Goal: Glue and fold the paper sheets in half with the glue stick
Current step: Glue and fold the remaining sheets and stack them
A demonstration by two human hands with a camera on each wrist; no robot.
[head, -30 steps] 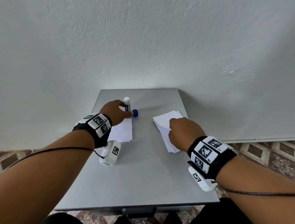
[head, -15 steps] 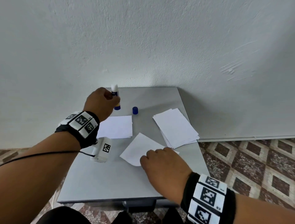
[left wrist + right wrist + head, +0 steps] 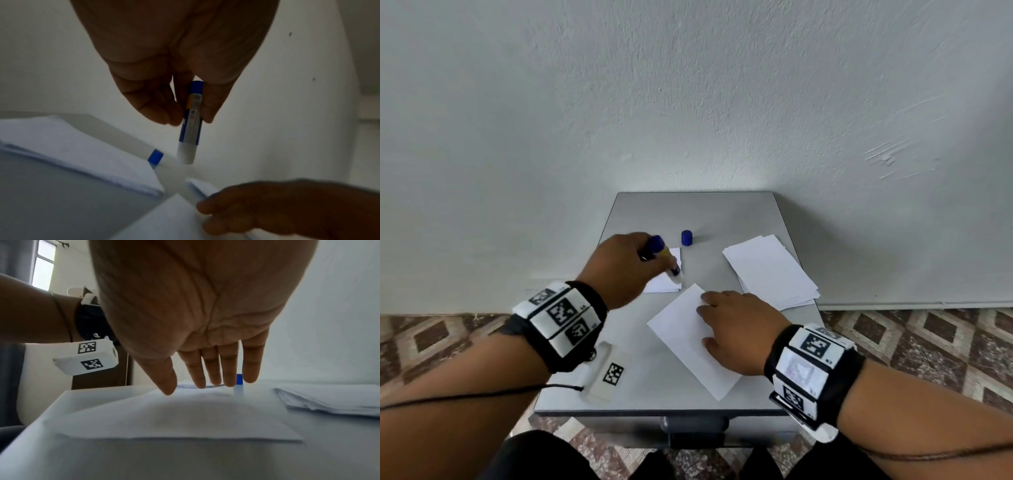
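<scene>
Grey desk [image 3: 640, 383] against a pale wall, paper laid out for gluing.
The left hand [image 3: 619, 267] pinches the uncapped glue stick [image 3: 666, 258], tip down, seemingly just above the paper. The right hand [image 3: 739, 329], fingers straight, presses a single sheet [image 3: 681, 329]; the paper stack [image 3: 770, 270] lies beyond it, the blue cap [image 3: 687, 237] between both hands.
</scene>
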